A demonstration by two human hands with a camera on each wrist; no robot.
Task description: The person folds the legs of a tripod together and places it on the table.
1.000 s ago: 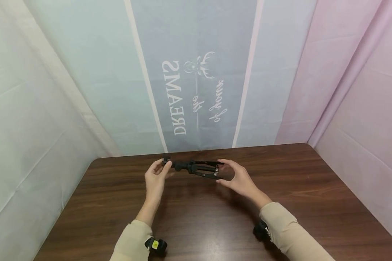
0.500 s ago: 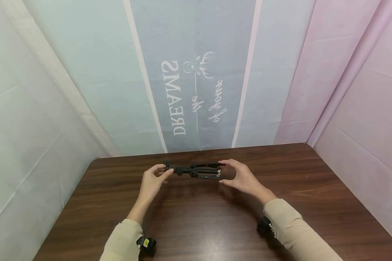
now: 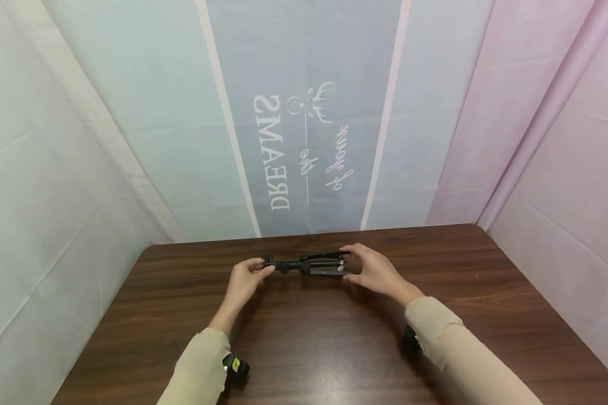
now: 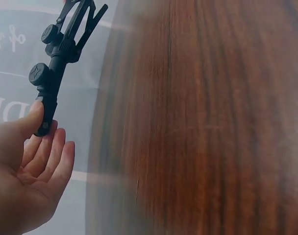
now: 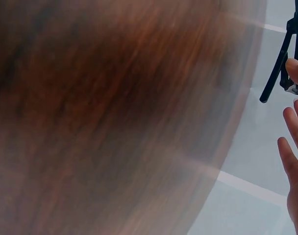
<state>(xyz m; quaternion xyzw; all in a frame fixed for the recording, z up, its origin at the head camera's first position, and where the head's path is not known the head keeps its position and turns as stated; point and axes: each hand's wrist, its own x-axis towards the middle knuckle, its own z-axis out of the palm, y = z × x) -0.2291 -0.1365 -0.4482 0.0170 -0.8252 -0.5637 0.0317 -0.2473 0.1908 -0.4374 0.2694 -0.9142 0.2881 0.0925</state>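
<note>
A small black tripod [image 3: 304, 265] is held level above the far part of the table, its head end to the left and its slightly spread legs to the right. My left hand [image 3: 244, 279] pinches the head end between thumb and fingers; in the left wrist view, two round knobs show on the tripod [image 4: 54, 78] above the thumb. At the leg ends, my right hand [image 3: 377, 273] holds the legs between thumb and fingers. The right wrist view catches only part of that hand [image 5: 297, 171], with some fingers extended, and one splayed tripod leg [image 5: 275, 73].
The dark wood-grain table [image 3: 309, 337] has rounded far corners. A printed cloth backdrop [image 3: 309, 56] hangs right behind its far edge, with pale cloth walls on the left [image 3: 56, 197] and right [image 3: 562, 169]. Each sleeve carries a black wrist device.
The tripod has come lower and shifted slightly right. Its legs look drawn closer together, and my right thumb and fingers are nearer each other. The left hand still pinches the head end.
</note>
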